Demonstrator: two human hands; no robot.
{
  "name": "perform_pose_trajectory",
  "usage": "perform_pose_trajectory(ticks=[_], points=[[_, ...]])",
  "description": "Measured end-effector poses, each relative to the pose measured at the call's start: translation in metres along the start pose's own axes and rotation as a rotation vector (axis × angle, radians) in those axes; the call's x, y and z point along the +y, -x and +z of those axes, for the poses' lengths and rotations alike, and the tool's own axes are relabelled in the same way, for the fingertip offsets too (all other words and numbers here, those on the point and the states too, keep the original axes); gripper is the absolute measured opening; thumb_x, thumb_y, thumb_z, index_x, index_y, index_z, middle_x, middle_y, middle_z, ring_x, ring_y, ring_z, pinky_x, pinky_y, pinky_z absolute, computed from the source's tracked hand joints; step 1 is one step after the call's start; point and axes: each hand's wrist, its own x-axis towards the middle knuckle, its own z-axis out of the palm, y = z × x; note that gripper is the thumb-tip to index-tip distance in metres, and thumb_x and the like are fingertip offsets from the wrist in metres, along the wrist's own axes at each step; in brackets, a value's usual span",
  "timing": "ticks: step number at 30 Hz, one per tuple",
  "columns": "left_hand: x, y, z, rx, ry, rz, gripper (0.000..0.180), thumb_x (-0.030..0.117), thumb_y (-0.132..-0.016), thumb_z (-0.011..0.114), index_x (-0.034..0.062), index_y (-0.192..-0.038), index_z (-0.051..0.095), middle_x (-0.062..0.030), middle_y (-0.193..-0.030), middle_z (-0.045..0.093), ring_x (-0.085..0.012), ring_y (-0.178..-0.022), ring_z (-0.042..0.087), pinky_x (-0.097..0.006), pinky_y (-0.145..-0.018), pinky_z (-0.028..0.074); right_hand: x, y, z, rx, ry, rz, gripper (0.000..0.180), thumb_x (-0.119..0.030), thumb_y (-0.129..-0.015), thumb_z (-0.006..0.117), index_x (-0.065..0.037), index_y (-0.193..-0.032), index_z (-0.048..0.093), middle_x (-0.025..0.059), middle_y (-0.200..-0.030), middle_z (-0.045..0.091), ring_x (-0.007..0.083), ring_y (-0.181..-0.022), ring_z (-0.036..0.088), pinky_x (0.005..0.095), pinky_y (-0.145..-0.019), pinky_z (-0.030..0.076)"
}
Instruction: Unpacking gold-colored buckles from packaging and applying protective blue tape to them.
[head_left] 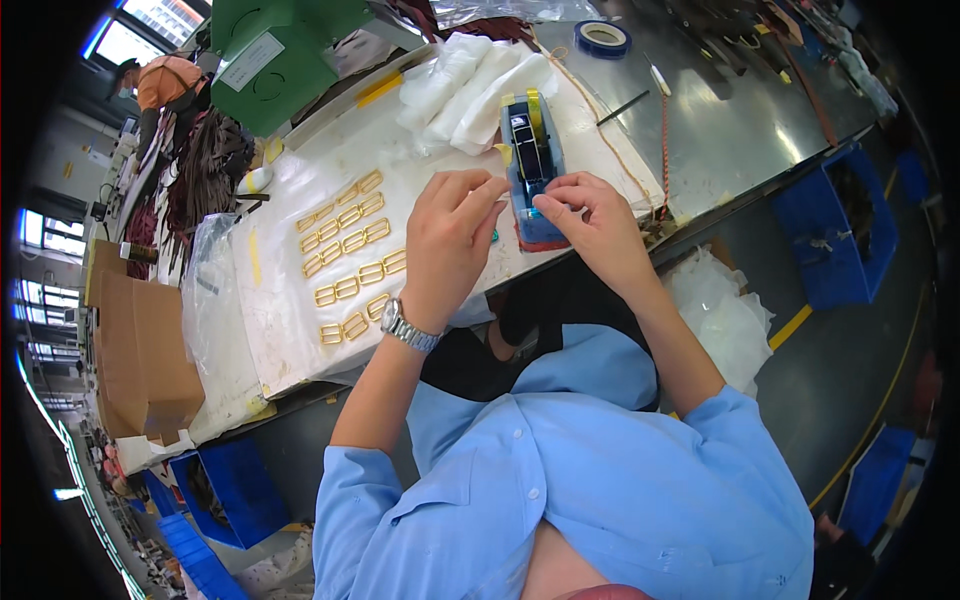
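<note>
At frame centre, my left hand (450,240) and right hand (590,222) pinch at the blue tape dispenser (530,165), gold buckles (350,260) lying left; what the fingertips grasp, I cannot tell.

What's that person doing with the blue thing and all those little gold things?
A person in a blue shirt sits at a worktable. Both hands are at a blue tape dispenser: the left hand beside it, the right hand pinching at its front end. Rows of small gold rectangular buckles lie on a clear plastic sheet to the left. White wrapped bundles sit behind the dispenser.
</note>
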Motion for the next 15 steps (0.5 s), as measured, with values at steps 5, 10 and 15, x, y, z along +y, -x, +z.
perform_pose_trajectory(ticks=[5, 10, 15], points=[[-0.006, -0.038, 0.024, 0.059, 0.095, 0.158, 0.023, 0.006, -0.087, 0.079, 0.0047, -0.11, 0.077, -0.01, -0.109, 0.074, -0.0301, -0.102, 0.068, -0.043, -0.088, 0.057, -0.001, -0.005, 0.006, 0.023, -0.276, 0.097, 0.023, -0.018, -0.1, 0.078, 0.004, -0.105, 0.079, 0.0074, -0.116, 0.071, 0.0103, -0.093, 0.065, 0.0268, -0.083, 0.051], [-0.014, -0.051, 0.021, 0.067, -0.039, 0.143, 0.027, 0.012, -0.09, 0.08, 0.0064, -0.117, 0.079, -0.0103, -0.112, 0.076, -0.0304, -0.103, 0.069, -0.042, -0.089, 0.058, -0.047, 0.037, -0.008, -0.022, -0.541, 0.128, 0.015, -0.013, -0.102, 0.075, 0.001, -0.102, 0.077, 0.0023, -0.11, 0.072, 0.0053, -0.09, 0.061, 0.0219, -0.081, 0.048], [-0.026, -0.069, 0.029, 0.001, -0.086, 0.141, 0.029, 0.021, -0.098, 0.076, 0.0075, -0.124, 0.079, -0.0121, -0.116, 0.077, -0.0319, -0.104, 0.07, -0.043, -0.093, 0.057, -0.002, 0.119, 0.022, -0.124, -0.717, 0.485, 0.014, -0.013, -0.106, 0.071, 0.0, -0.106, 0.075, 0.007, -0.111, 0.078, 0.0068, -0.086, 0.065, 0.024, -0.071, 0.051]])
